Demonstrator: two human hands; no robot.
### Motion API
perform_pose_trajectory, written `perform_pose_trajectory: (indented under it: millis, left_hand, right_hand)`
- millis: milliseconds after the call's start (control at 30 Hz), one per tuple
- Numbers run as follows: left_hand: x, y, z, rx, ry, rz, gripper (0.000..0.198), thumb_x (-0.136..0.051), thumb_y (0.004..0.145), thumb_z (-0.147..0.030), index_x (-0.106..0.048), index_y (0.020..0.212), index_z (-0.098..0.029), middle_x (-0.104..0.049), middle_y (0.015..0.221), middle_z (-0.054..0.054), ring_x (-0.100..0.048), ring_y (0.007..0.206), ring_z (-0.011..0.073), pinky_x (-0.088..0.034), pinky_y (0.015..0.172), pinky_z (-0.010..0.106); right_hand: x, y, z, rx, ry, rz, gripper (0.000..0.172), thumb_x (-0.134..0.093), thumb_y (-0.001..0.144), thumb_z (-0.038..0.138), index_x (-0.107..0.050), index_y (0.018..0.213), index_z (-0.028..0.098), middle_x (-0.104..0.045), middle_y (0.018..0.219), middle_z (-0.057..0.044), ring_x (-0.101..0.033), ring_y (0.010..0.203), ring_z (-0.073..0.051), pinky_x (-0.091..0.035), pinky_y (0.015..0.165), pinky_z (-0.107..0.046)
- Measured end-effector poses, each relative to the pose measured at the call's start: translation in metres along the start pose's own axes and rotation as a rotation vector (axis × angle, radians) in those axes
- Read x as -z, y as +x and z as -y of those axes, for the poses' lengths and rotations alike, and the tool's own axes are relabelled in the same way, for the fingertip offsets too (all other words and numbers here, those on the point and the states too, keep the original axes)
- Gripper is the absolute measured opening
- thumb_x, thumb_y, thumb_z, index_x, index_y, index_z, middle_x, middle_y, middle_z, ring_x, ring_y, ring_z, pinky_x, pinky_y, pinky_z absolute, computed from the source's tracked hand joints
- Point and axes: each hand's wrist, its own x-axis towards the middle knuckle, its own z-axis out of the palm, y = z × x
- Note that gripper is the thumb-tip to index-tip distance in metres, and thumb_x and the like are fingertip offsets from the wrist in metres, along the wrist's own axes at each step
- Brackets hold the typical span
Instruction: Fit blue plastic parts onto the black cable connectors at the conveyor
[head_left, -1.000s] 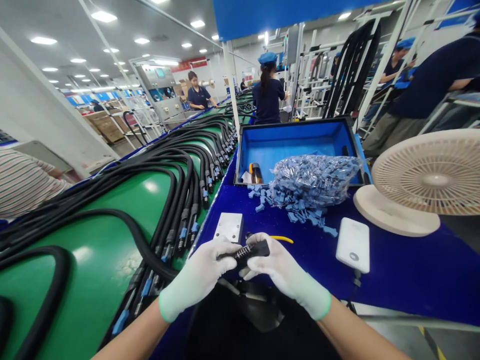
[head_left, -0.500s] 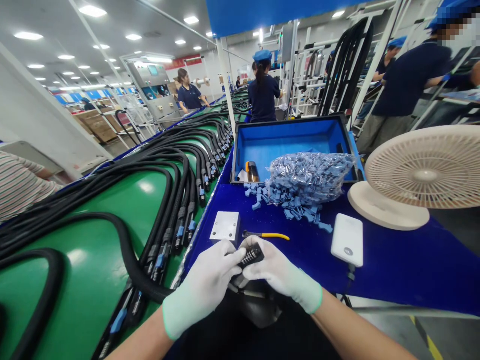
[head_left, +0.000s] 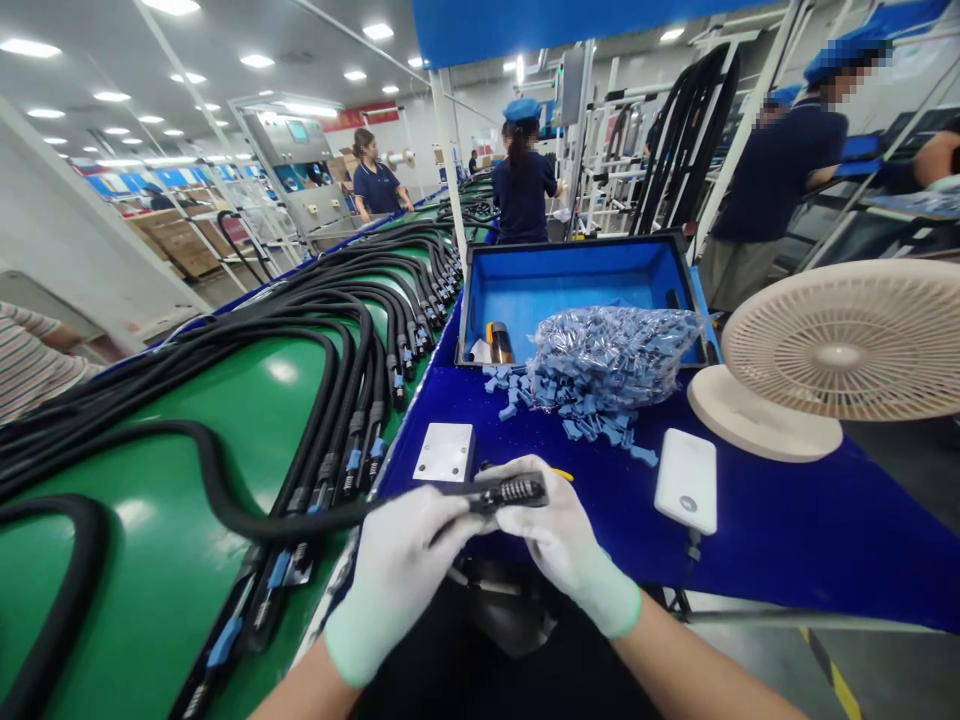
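Both my hands wear white gloves and grip the end of a black corrugated cable (head_left: 315,522) at the near edge of the blue table (head_left: 787,540). My left hand (head_left: 397,570) is wrapped round the cable just behind its tip. My right hand (head_left: 559,540) pinches the black ribbed connector (head_left: 514,491) at the cable's end. The cable runs left from my hands across the green conveyor belt (head_left: 172,560).
Many black cables with blue clips (head_left: 352,400) lie across the belt. On the table are a white plate (head_left: 446,452), a bag of blue plastic clips (head_left: 607,360), a blue bin (head_left: 577,285), a white power bank (head_left: 686,482) and a white fan (head_left: 832,350). Several people stand further along the line.
The cable end has been pulled up and to the right, so the cable now stretches straight from the belt to my hands. My hands turned the connector level.
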Motion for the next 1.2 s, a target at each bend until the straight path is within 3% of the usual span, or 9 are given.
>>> perform_pose_trajectory:
  millis: [100,233,267,333,433,633,833,1067,1200]
  left_hand:
    - [0.0,-0.02,0.009,0.216,-0.437,0.051,0.025,-0.06,0.094,-0.043,-0.077,0.097,-0.024,-0.073,0.093,0.007,-0.067,0.082,0.0244,-0.057,0.077,0.038]
    - [0.017,-0.013,0.023,0.348,-1.174,-0.378,0.022,-0.067,0.092,-0.034,-0.068,0.11,-0.022,-0.065,0.089,0.004,-0.063,0.075,0.0139,-0.057,0.072,0.028]
    - [0.023,-0.006,0.024,0.319,-1.225,-0.434,0.023,-0.071,0.089,-0.029,-0.067,0.11,-0.021,-0.06,0.082,0.001,-0.058,0.068,0.0106,-0.055,0.067,0.024]
    - [0.035,0.012,0.025,0.228,-1.159,-0.439,0.027,-0.076,0.085,-0.025,-0.065,0.109,-0.019,-0.049,0.068,-0.005,-0.046,0.055,0.007,-0.046,0.053,0.019]
    - [0.049,0.045,0.021,0.111,-0.887,-0.414,0.028,-0.076,0.084,-0.028,-0.064,0.107,-0.016,-0.041,0.057,-0.008,-0.038,0.046,0.0071,-0.038,0.046,0.021]
    - [0.054,0.106,0.016,-0.066,-0.665,-0.342,0.029,-0.074,0.08,-0.031,-0.065,0.102,-0.015,-0.042,0.052,-0.008,-0.038,0.042,0.0082,-0.036,0.046,0.023]
    - [0.037,0.12,0.036,-0.033,-0.63,-0.281,0.03,-0.072,0.08,-0.035,-0.064,0.1,-0.013,-0.042,0.05,-0.008,-0.036,0.04,0.0077,-0.034,0.045,0.023]
    - [0.03,0.121,0.05,-0.005,-0.497,-0.35,0.035,-0.073,0.082,-0.037,-0.065,0.106,-0.012,-0.055,0.055,-0.005,-0.048,0.048,0.0118,-0.039,0.051,0.025]
    - [0.036,0.126,0.053,-0.018,-0.457,-0.309,0.035,-0.073,0.082,-0.036,-0.067,0.104,-0.01,-0.064,0.067,0.0,-0.059,0.064,0.0155,-0.048,0.068,0.029]
  right_hand:
    - [-0.007,-0.01,-0.011,0.071,-0.012,-0.015,0.045,-0.077,0.074,0.017,-0.06,0.115,0.022,-0.073,0.108,-0.006,-0.072,0.093,-0.024,-0.057,0.09,-0.042]
    - [-0.005,0.012,0.001,-0.037,-0.637,0.526,0.053,-0.087,0.071,0.023,-0.065,0.119,0.024,-0.067,0.129,-0.005,-0.067,0.111,-0.023,-0.053,0.099,-0.035]
    - [0.0,0.027,0.008,0.054,-0.908,0.505,0.042,-0.083,0.076,0.022,-0.067,0.115,0.023,-0.064,0.134,-0.005,-0.065,0.113,-0.022,-0.053,0.099,-0.032]
    - [0.012,0.066,0.022,0.146,-1.612,0.16,0.038,-0.066,0.091,0.022,-0.061,0.129,0.022,-0.059,0.137,-0.01,-0.06,0.121,-0.022,-0.048,0.105,-0.034]
    - [0.032,0.122,0.032,0.065,-1.841,-0.018,0.034,-0.048,0.095,0.012,-0.064,0.124,0.007,-0.057,0.131,-0.027,-0.059,0.121,-0.035,-0.047,0.102,-0.052]
    - [0.049,0.163,0.024,-0.038,-1.926,-0.001,0.028,-0.054,0.089,0.013,-0.074,0.107,0.005,-0.065,0.114,-0.027,-0.066,0.108,-0.036,-0.05,0.093,-0.048]
    - [0.048,0.153,0.024,0.048,-1.793,0.034,0.025,-0.059,0.088,0.03,-0.076,0.096,0.012,-0.071,0.105,-0.017,-0.066,0.099,-0.03,-0.048,0.087,-0.038]
    - [0.005,0.138,0.021,0.21,-1.395,0.228,0.021,-0.056,0.09,0.031,-0.069,0.099,0.017,-0.071,0.09,-0.002,-0.062,0.08,-0.015,-0.043,0.07,-0.024]
    - [-0.022,0.14,0.012,0.239,-1.233,0.347,0.014,-0.059,0.086,0.027,-0.068,0.09,0.017,-0.067,0.08,0.002,-0.056,0.07,-0.011,-0.039,0.064,-0.023]
